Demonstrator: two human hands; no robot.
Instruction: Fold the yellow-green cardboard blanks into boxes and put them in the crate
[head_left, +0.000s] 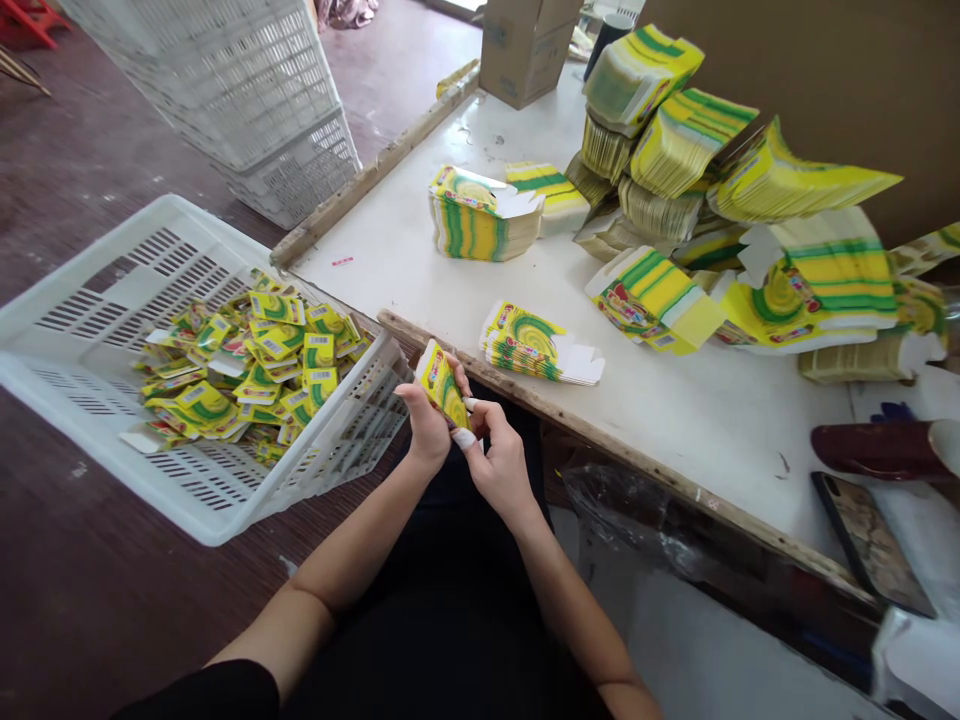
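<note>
Between my two hands, just off the table's front edge, is a small yellow-and-green printed carton (444,385). My left hand (431,420) wraps round its side, thumb up and fingers behind. At the carton's lower end, my right hand (495,450) pinches with white-covered fingertips. Beyond my hands, a fanned stack of flat cartons (525,340) lies on the table, white flaps pointing right. To my left, a white plastic crate (247,510) holds many yellow-green cartons (259,365) in a loose heap.
Bundles of flat cartons (667,140) are piled at the back right, and another stack (484,225) stands mid-table. A cardboard box (529,50) sits at the far edge. A phone (870,540) and a dark red cylindrical object (877,452) lie at right. Stacked crates (240,90) stand behind.
</note>
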